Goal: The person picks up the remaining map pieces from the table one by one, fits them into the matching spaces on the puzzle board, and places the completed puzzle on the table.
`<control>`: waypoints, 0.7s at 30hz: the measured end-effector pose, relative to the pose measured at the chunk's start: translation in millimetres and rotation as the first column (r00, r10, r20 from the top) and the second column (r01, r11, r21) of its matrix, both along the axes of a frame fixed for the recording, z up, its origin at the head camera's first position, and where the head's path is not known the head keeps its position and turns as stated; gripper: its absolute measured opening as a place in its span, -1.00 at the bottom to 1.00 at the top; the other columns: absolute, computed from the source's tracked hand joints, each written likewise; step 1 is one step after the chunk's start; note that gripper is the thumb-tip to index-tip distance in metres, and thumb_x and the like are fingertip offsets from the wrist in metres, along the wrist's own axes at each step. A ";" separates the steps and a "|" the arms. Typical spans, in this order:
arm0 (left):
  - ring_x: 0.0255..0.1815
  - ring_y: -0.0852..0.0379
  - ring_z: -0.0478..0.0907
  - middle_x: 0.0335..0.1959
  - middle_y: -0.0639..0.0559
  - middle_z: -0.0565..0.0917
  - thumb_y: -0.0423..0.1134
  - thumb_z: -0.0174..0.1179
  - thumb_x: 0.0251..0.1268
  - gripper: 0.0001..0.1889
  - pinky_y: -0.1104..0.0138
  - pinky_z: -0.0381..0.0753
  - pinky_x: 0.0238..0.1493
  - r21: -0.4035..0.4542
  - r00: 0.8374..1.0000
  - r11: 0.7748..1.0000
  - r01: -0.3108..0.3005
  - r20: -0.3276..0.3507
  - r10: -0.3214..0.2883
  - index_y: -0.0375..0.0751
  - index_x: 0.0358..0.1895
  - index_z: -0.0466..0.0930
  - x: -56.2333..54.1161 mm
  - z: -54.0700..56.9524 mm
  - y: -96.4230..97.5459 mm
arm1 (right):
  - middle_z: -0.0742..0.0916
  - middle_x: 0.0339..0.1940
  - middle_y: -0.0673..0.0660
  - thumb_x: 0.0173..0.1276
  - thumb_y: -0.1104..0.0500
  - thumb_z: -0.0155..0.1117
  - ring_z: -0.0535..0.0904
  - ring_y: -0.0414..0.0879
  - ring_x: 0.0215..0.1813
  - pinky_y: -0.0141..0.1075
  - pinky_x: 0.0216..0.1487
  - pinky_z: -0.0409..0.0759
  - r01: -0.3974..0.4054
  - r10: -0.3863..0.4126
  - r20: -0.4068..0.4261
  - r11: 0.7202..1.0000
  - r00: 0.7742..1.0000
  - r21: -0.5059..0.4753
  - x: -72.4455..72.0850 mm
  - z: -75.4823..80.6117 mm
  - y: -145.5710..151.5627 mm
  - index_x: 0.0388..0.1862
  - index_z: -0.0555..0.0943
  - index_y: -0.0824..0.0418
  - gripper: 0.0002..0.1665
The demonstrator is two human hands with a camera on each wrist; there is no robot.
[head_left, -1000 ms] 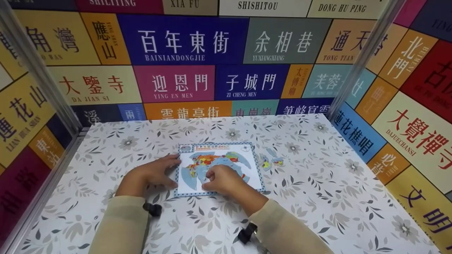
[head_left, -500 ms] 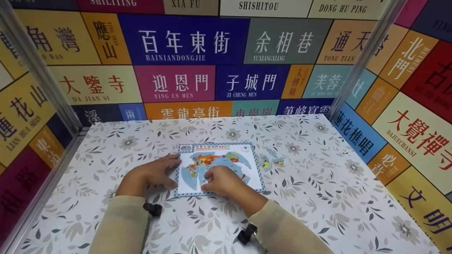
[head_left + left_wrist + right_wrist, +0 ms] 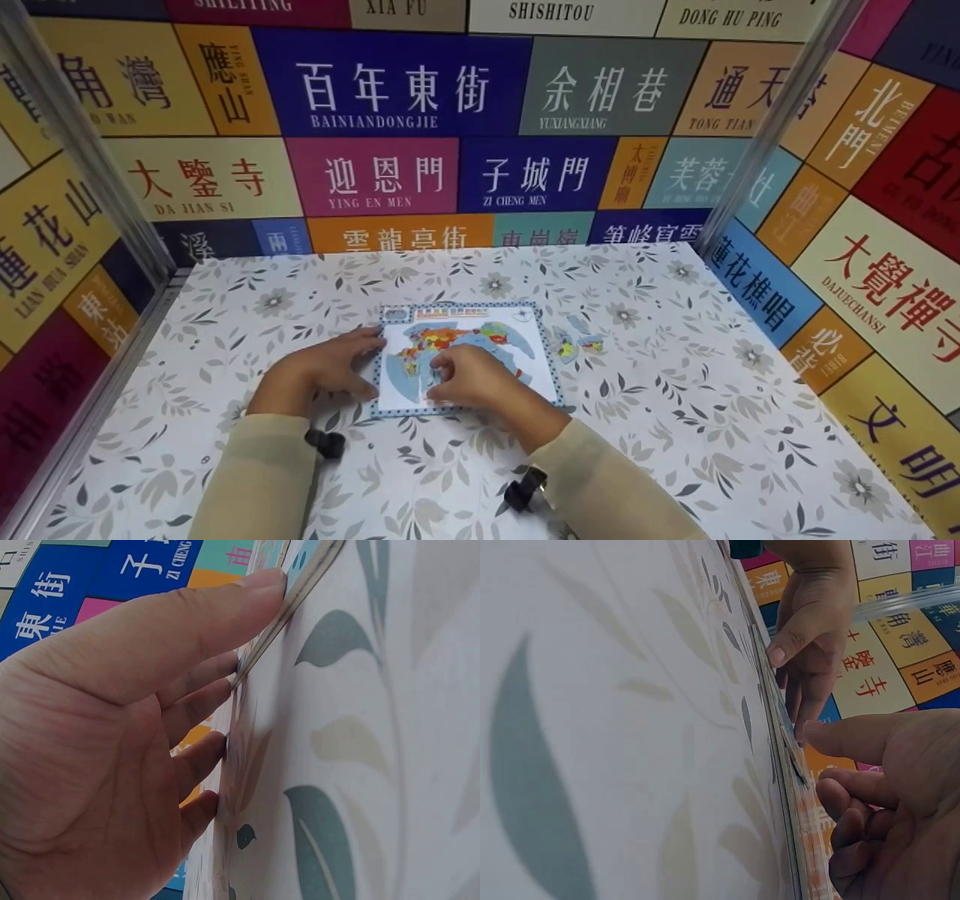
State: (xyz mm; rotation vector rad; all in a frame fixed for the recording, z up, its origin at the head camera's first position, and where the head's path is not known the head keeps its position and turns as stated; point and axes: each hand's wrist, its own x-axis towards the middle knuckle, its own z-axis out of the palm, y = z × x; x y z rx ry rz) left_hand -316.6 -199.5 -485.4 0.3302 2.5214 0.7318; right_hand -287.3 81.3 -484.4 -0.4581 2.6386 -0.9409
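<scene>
A world map jigsaw puzzle board point(image 3: 469, 414) with a dotted blue border lies on the table, with map pieces point(image 3: 431, 340) set on its white middle. My left hand point(image 3: 326, 369) is at the board's left edge, its thumb touching the rim in the left wrist view. My right hand point(image 3: 476, 379) is over the board's lower middle and covers part of the map. With thumb and curled forefinger it holds a thin puzzle piece point(image 3: 798, 763), which stands slightly tilted off the board in the right wrist view. The other right fingers are curled.
Several loose puzzle pieces point(image 3: 568, 349) lie just right of the board. The table is covered with a leaf-and-flower patterned cloth point(image 3: 660, 420). Panels point(image 3: 390, 90) with large lettering stand behind and on both sides, joined by metal posts point(image 3: 772, 127).
My right hand has shifted very slightly at the board, and a white strip left of its fingertips shows more clearly. The left hand stays at the board's left edge.
</scene>
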 end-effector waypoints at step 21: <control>0.85 -0.21 -0.19 0.84 0.14 -0.05 -0.01 0.58 0.16 0.01 -0.30 -0.13 0.78 0.010 0.999 0.999 0.033 -0.019 -0.032 0.19 0.70 0.25 -0.4 -0.6 -1.4 | 0.49 0.65 -0.01 0.14 -0.10 0.67 0.35 -0.01 0.69 -0.04 0.72 0.35 -0.153 0.159 -0.043 0.980 0.986 0.127 -20.7 -3.5 -0.4 0.43 0.65 -0.10 -0.18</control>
